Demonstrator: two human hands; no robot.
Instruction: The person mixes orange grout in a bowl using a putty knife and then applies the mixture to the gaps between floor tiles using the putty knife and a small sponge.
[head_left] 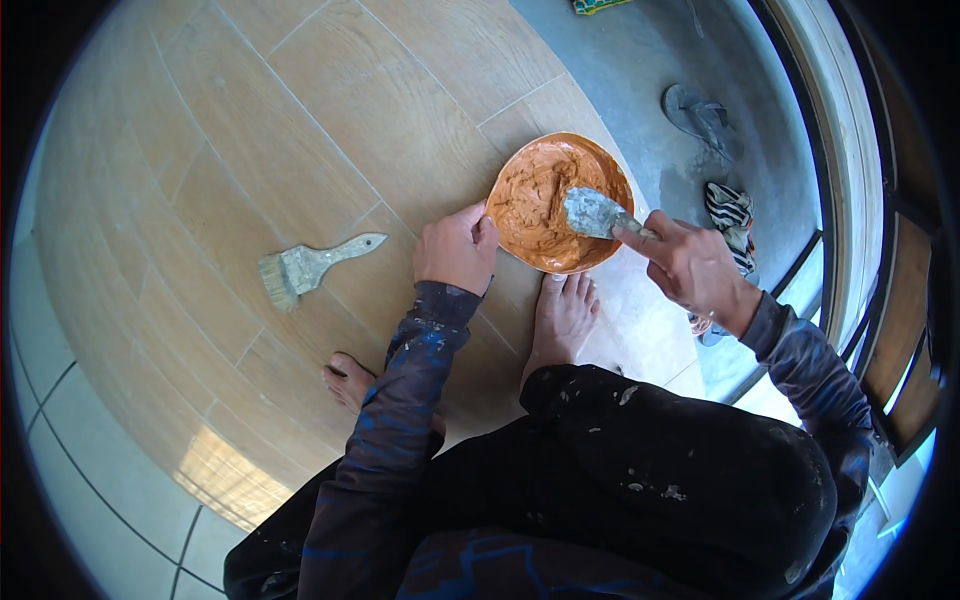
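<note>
A round bowl (pixel 503 240) stands on the wood-look tiles, filled with thick orange-brown paste (pixel 530 195). My left hand (pixel 455 248) pinches its rim on the left side. In my right hand (pixel 692 268) is a putty knife (pixel 592 212) with a pale, smeared metal blade. The blade lies over the paste in the right half of the bowl, and its tip touches or dips into the paste; which one I cannot tell. A flat paintbrush (pixel 312 268) with pale bristles and a stained handle lies on the floor, left of my left hand and apart from it.
My bare feet (pixel 565 318) are close by, one just below the bowl. Right of the tile edge is a grey floor (pixel 650 50) with a flip-flop (pixel 703 122) and a striped black-and-white item (pixel 730 207). A door or window frame (pixel 835 130) curves along the far right.
</note>
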